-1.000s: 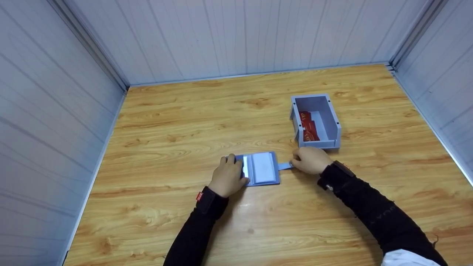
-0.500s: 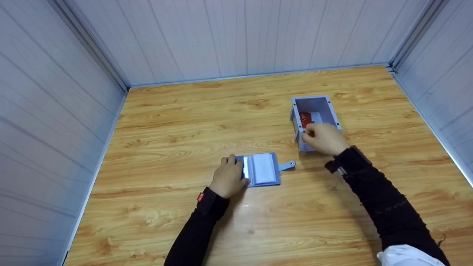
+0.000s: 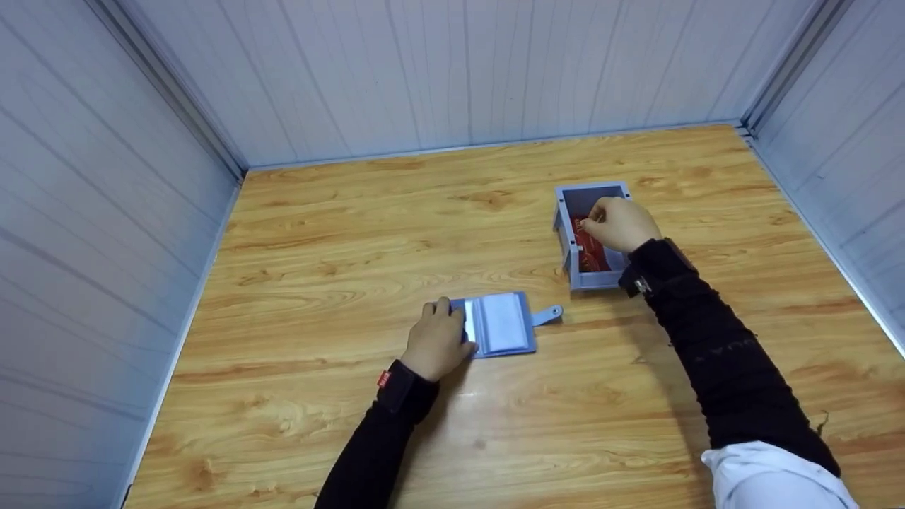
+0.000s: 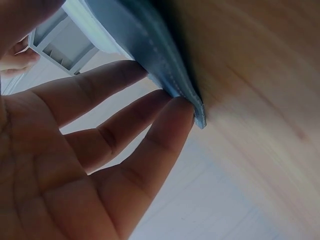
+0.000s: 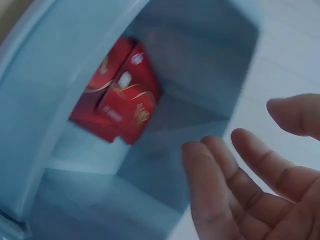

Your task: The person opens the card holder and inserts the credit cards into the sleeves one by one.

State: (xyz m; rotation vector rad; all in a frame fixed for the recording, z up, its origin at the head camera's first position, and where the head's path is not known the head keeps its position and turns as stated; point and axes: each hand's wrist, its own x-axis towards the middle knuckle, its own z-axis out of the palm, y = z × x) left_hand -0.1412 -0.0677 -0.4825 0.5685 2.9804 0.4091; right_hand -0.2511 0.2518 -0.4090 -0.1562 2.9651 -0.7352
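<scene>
A small blue card holder [image 3: 504, 323] lies spread open on the wooden table, its clear sleeves facing up and its snap strap [image 3: 547, 315] pointing right. My left hand [image 3: 435, 343] rests on its left cover; in the left wrist view the fingertips touch the stitched cover edge [image 4: 165, 65]. My right hand [image 3: 621, 224] is over the grey bin [image 3: 597, 281]. Its fingers are loosely bent, thumb apart, and hold nothing in the right wrist view. Red cards [image 5: 127, 95] with gold print lean against one side inside the bin, below the fingers, partly hidden by the hand in the head view.
The bin's raised walls stand around the cards, with a lower lip at the front. White panel walls [image 3: 438, 71] enclose the wooden table [image 3: 339, 247] at the back and both sides.
My right hand has let go of the snap strap and moved up and away to the bin, now over the red cards. My left hand has stayed on the card holder.
</scene>
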